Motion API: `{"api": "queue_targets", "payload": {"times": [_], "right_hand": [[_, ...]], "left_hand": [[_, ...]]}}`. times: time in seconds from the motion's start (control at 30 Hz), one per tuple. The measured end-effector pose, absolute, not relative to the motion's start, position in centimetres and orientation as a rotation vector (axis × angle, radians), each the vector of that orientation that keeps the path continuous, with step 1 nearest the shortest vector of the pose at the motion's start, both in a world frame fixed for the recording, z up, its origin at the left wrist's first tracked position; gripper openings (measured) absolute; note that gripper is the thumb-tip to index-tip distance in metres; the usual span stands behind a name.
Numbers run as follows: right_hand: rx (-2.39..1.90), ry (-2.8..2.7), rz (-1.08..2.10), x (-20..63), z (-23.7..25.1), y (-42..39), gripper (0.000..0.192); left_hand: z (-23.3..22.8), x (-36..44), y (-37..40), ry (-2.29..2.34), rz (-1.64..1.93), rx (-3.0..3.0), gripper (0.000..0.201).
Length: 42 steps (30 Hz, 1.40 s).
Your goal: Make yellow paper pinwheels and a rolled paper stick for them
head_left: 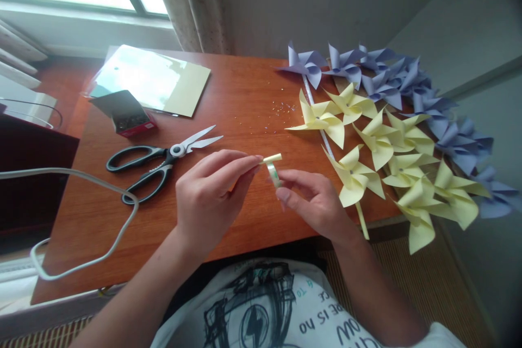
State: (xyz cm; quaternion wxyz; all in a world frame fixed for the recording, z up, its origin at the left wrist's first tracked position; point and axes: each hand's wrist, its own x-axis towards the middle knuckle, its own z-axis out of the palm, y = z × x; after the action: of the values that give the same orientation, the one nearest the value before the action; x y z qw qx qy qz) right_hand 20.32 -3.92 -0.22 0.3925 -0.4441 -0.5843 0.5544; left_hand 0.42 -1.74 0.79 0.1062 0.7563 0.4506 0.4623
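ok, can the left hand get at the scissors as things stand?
Likely yes, once free: the scissors lie on the table close beside the left hand, nothing seen between. It pinches a yellow paper tube, though, and a white cable partly crosses the scissors in this view.

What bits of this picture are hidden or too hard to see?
Head view:
Yellow stick: its other end is hidden by the left hand.
Tape roll: its green markings are too small to read.
Red box: its dark contents are too small to tell.
White cord: cut off by the left edge.
Shirt: lettering cut off by bottom edge.
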Motion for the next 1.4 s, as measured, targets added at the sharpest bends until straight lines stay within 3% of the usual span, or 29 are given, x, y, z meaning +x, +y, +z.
{"api": "queue_targets", "payload": {"times": [0.17,0.43,0.6,0.87,1.17,1.4], "right_hand": [[-1.02,-1.358,1.586,20.0,0.8,-4.3,0.036],[-1.229,-1.607,1.504,21.0,2.5,-2.4,0.048],[-1.282,-1.656,1.505,21.1,1.9,-1.6,0.043],[-1.32,-1.821,1.307,20.4,1.9,-1.5,0.014],[-1.31,-1.955,1.275,20.3,2.1,-1.4,0.022],[-1.282,-2.08,1.194,20.4,1.8,-1.4,0.027]], "left_hand": [[0.3,0.4,-2.0,1.376,1.329,2.361,0.018],[0.4,-0.4,-2.0,1.172,1.189,2.529,0.021],[0.4,-0.3,-2.2,1.127,1.271,2.421,0.023],[0.2,0.0,-2.3,1.164,1.317,2.3,0.022],[-0.2,0.0,-2.2,1.232,1.321,2.27,0.019],[-0.4,-0.4,-1.9,1.188,1.073,2.17,0.021]]}}
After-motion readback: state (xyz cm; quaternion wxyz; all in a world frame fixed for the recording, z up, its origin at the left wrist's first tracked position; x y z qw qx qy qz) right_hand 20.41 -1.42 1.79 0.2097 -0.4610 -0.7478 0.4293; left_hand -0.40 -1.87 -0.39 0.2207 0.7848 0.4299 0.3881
